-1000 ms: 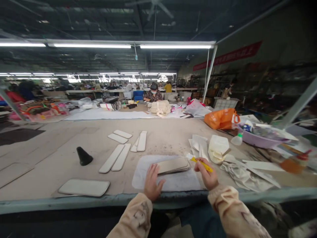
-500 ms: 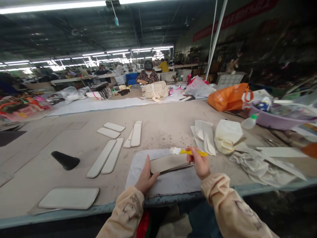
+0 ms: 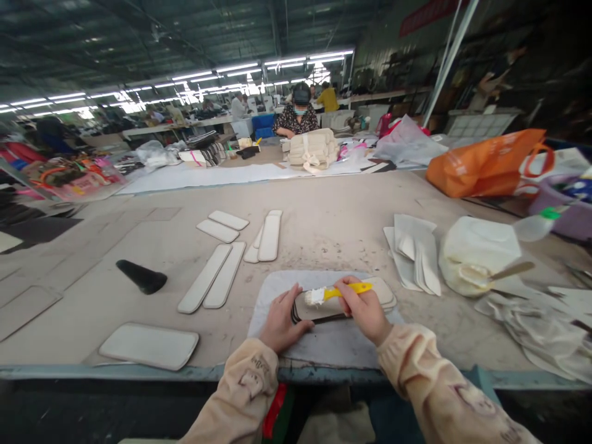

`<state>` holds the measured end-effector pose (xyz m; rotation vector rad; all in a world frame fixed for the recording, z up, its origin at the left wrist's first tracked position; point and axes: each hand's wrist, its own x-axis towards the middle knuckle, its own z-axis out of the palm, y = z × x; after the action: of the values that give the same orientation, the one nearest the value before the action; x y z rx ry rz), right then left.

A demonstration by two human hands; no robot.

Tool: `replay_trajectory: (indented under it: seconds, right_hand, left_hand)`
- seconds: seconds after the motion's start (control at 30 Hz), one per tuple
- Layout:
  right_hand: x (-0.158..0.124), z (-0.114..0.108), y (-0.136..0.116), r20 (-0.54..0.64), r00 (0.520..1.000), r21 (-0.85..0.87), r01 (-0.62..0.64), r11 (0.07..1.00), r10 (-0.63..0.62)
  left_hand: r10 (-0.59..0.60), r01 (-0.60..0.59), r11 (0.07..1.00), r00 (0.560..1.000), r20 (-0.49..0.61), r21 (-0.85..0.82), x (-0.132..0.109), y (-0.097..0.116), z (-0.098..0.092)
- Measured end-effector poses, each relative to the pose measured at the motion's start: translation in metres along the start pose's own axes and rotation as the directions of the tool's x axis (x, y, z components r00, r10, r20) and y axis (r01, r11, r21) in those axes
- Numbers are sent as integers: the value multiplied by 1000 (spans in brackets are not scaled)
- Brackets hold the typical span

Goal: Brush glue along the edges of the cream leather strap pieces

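My right hand (image 3: 365, 308) is closed around the yellow handle of a paintbrush (image 3: 333, 292). Its white-coated bristles point left and lie over the upper panel of a stack of long beige panels (image 3: 324, 312) with rounded ends. With thumb in front and fingers behind, my left hand (image 3: 287, 317) grips the left end of that stack. Beneath the stack is a pale grey sheet (image 3: 268, 299) at the table's front edge. To the right, a white plastic jug (image 3: 478, 246) with a cut opening holds pale paste and a flat stick (image 3: 512, 270).
Several white-faced panels (image 3: 224, 274) lie to the left, near a black cone-shaped object (image 3: 141, 276). Thin pale strips (image 3: 414, 250) and crumpled cloth (image 3: 522, 327) lie to the right. Farther back are an orange bag (image 3: 481, 166) and a person (image 3: 298, 117) at the opposite table.
The brush has come down and left, from above the stack onto its upper panel. My left hand still holds the stack's left end. The camera view has shifted left.
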<state>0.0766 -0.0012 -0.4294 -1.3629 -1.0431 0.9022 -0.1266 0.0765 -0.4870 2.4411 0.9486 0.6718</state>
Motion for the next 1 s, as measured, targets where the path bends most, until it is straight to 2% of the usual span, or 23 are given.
replay_trajectory:
  seconds: [0.23, 0.37, 0.5, 0.7, 0.8, 0.93, 1.0]
  right_hand:
    - [4, 16, 7, 47, 999, -102, 5, 995, 0]
    - [7, 14, 11, 1, 999, -254, 42, 966, -43]
    - [12, -9, 9, -111, 990, -430, 30, 902, -86]
    - [16, -72, 5, -301, 947, -640, -116, 760, -109]
    - [12, -95, 6, -368, 920, -713, -188, 675, -133]
    - [2, -105, 5, -435, 888, -773, -281, 569, -152]
    - [-4, -101, 2, -421, 885, -781, -244, 576, -197]
  left_hand:
    - [-58, 57, 997, 998, -13, -46, -2, 2, 0]
    - [-51, 51, 998, 999, -2, -31, -1, 4, 0]
    - [-39, 39, 999, 999, 8, 10, 0, 5, 0]
    - [7, -7, 999, 1000, 1, 44, 1, 4, 0]
    - [24, -25, 998, 1000, 5, 57, 2, 3, 0]
    - [23, -24, 998, 1000, 15, 63, 2, 4, 0]
    - [14, -15, 998, 1000, 14, 62, 1, 5, 0]
